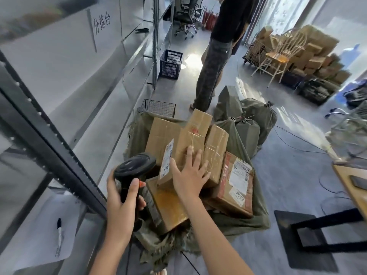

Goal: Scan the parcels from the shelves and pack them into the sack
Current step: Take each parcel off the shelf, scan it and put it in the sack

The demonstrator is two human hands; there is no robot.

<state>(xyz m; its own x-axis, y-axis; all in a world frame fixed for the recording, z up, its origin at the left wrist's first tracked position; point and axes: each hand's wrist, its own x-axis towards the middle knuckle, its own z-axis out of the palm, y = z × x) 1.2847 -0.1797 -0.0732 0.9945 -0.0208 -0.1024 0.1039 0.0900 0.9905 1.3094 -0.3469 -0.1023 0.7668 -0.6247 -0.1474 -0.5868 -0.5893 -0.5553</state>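
An open olive-green sack (256, 221) sits on the floor in front of me, filled with several cardboard parcels. My left hand (121, 203) grips a black handheld barcode scanner (135, 167) just left of the sack. My right hand (189, 173) lies flat with straight, spread fingers on a long taped parcel (188, 139) that leans on the pile and carries a white label on its left side. A parcel with red tape and white labels (234, 183) lies at the right. Below my right wrist sits a yellowish taped parcel (168, 203).
Metal shelving (51, 139) runs along my left, with a marker pen (59, 233) on paper on its low shelf. A person (216, 56) stands beyond the sack beside tied green sacks (256, 120). A wire basket (158, 108), a dark crate (170, 64), a wooden chair and stacked boxes (309, 56) stand farther off.
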